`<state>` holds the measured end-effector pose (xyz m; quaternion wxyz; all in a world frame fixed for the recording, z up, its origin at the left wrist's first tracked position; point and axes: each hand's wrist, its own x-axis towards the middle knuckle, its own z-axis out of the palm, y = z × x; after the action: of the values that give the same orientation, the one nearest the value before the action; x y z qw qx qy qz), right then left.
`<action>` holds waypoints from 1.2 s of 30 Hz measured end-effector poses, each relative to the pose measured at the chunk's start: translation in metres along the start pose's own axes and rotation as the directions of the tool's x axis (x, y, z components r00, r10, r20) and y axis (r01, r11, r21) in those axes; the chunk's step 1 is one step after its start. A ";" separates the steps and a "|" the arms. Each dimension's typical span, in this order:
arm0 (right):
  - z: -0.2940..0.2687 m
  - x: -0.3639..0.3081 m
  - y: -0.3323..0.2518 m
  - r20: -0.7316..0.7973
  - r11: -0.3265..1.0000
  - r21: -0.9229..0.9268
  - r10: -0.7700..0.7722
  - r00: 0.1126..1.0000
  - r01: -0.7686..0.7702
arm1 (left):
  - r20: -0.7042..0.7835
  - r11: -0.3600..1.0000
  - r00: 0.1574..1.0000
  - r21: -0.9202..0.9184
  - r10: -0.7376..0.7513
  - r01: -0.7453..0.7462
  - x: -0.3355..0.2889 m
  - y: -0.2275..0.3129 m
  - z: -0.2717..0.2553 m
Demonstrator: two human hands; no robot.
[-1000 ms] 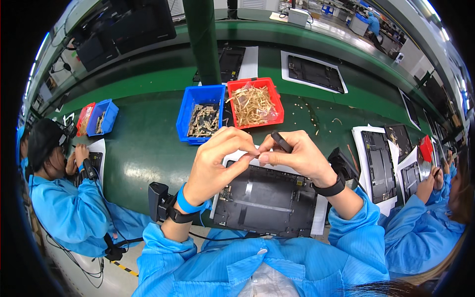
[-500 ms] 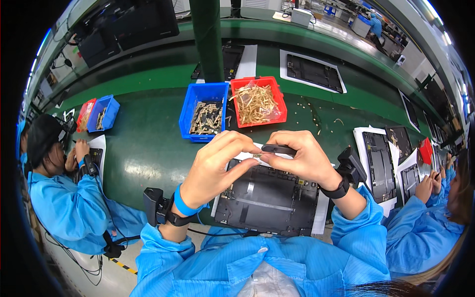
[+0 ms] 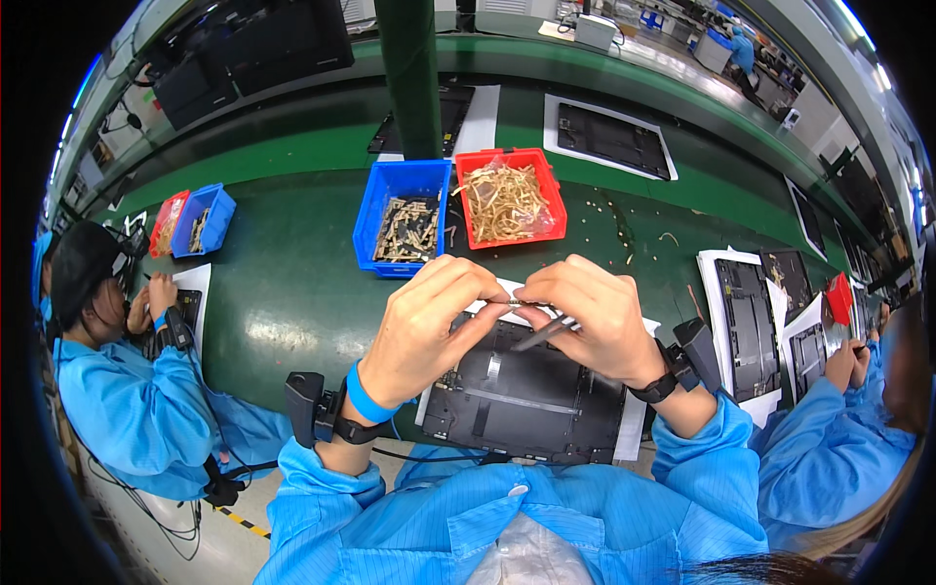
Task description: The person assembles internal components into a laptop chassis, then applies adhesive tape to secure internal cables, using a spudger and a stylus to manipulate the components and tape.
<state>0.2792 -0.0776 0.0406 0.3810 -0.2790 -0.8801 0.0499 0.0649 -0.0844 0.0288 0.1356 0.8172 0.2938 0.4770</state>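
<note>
Both hands meet over the near edge of the bench, their fingertips pinching a small thin strip-like part (image 3: 513,303). My left hand (image 3: 414,317) holds its left end between thumb and fingers. My right hand (image 3: 600,317) grips the other end and also keeps dark tweezers (image 3: 538,334) in its fingers, the tips slanting down to the left. Below the hands lies a black flat panel (image 3: 526,400) on white paper (image 3: 632,424); the hands cover part of its far edge.
Beyond my hands stand a blue bin (image 3: 365,219) of small strip parts and a red bin (image 3: 556,210) of curly yellowish strips. Small scraps dot the green bench (image 3: 292,292). More black panels (image 3: 751,327) lie at right and far back. Co-workers (image 3: 136,390) sit on both sides.
My right hand has turned, and the tweezers have swung from lying level above the thumb to pointing down left below the fingertips. The small part stays between both hands' fingertips.
</note>
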 end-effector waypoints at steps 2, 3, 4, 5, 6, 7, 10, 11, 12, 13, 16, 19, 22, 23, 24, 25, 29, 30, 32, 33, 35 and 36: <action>0.002 0.001 -0.001 -0.035 0.981 -0.145 -0.133 0.991 0.127 | -0.007 1.000 1.000 -0.004 -0.006 0.006 0.000 0.001 0.000; 0.002 0.001 -0.001 -0.034 0.981 -0.145 -0.133 0.991 0.126 | -0.006 1.000 1.000 0.005 -0.011 0.011 0.000 0.002 0.000; 0.003 0.000 -0.001 -0.038 0.965 -0.205 -0.176 0.984 0.164 | -0.005 1.000 1.000 0.014 -0.016 0.016 0.001 0.002 0.000; 0.003 -0.001 -0.001 -0.038 0.943 -0.264 -0.218 0.975 0.201 | -0.005 1.000 1.000 0.013 -0.016 0.016 0.001 0.002 0.001; 0.004 -0.002 -0.001 -0.038 0.944 -0.262 -0.219 0.975 0.202 | 0.006 0.999 1.000 0.037 0.012 -0.012 0.000 0.002 0.000; 0.004 -0.002 -0.001 -0.036 0.931 -0.287 -0.243 0.969 0.223 | 0.017 0.997 0.999 0.060 0.040 -0.041 0.000 0.003 0.000; 0.004 -0.003 0.000 -0.017 0.928 -0.279 -0.263 0.965 0.248 | 0.104 0.971 0.986 0.188 0.129 -0.147 0.001 0.005 0.000; 0.004 -0.003 0.000 -0.002 0.936 -0.247 -0.261 0.965 0.253 | 0.104 0.971 0.986 0.187 0.128 -0.146 0.001 0.005 0.001; 0.005 -0.003 0.001 -0.002 0.936 -0.246 -0.261 0.965 0.253 | 0.102 0.958 0.983 0.228 0.155 -0.174 0.001 0.005 0.002; 0.005 -0.004 0.001 -0.012 0.966 -0.181 -0.191 0.982 0.186 | 0.100 0.942 0.978 0.268 0.182 -0.203 0.001 0.005 0.004; 0.012 -0.006 0.003 -0.094 1.000 -0.008 -0.024 0.995 0.024 | -0.076 0.998 0.995 -0.034 -0.059 0.056 -0.008 -0.004 0.022; 0.017 -0.007 0.000 -0.177 0.985 0.140 0.124 0.976 -0.100 | -0.188 0.801 0.859 -0.495 -0.476 0.336 -0.016 0.002 0.037; 0.020 -0.010 0.001 -0.182 0.970 0.184 0.195 0.964 -0.162 | -0.135 0.845 0.897 -0.418 -0.421 0.333 -0.018 -0.001 0.030; 0.020 -0.011 0.001 -0.185 0.969 0.179 0.203 0.961 -0.171 | -0.118 0.861 0.906 -0.381 -0.406 0.336 -0.017 0.001 0.029; 0.021 -0.011 0.000 -0.187 0.969 0.175 0.209 0.960 -0.177 | -0.120 0.862 0.906 -0.379 -0.406 0.336 -0.017 0.003 0.028; 0.021 -0.012 0.000 -0.187 0.969 0.176 0.207 0.960 -0.175 | -0.128 0.863 0.904 -0.377 -0.408 0.336 -0.016 0.004 0.028; 0.022 -0.014 -0.002 -0.181 0.969 0.167 0.213 0.960 -0.184 | -0.150 0.874 0.901 -0.351 -0.407 0.336 -0.016 0.008 0.028; 0.022 -0.014 -0.003 -0.178 0.967 0.172 0.219 0.959 -0.189 | -0.151 0.875 0.901 -0.351 -0.406 0.335 -0.016 0.008 0.028; 0.019 -0.015 -0.002 -0.171 0.974 0.159 0.188 0.967 -0.162 | -0.143 0.895 0.911 -0.296 -0.388 0.334 -0.016 0.010 0.026; 0.018 -0.016 -0.002 -0.161 0.980 0.149 0.159 0.974 -0.135 | -0.145 0.895 0.910 -0.295 -0.389 0.335 -0.016 0.010 0.024; 0.009 -0.011 -0.004 -0.126 0.935 0.276 0.264 0.956 -0.222 | -0.062 0.879 0.916 -0.315 -0.396 0.359 -0.014 0.008 0.015; 0.000 -0.010 -0.002 -0.069 0.919 0.309 0.277 0.958 -0.243 | -0.061 0.878 0.917 -0.320 -0.394 0.356 -0.011 0.008 0.010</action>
<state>0.2836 -0.0848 0.0354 0.4571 -0.3352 -0.7949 0.2164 0.0719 -0.0968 0.0201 0.3303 0.6830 0.3779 0.5307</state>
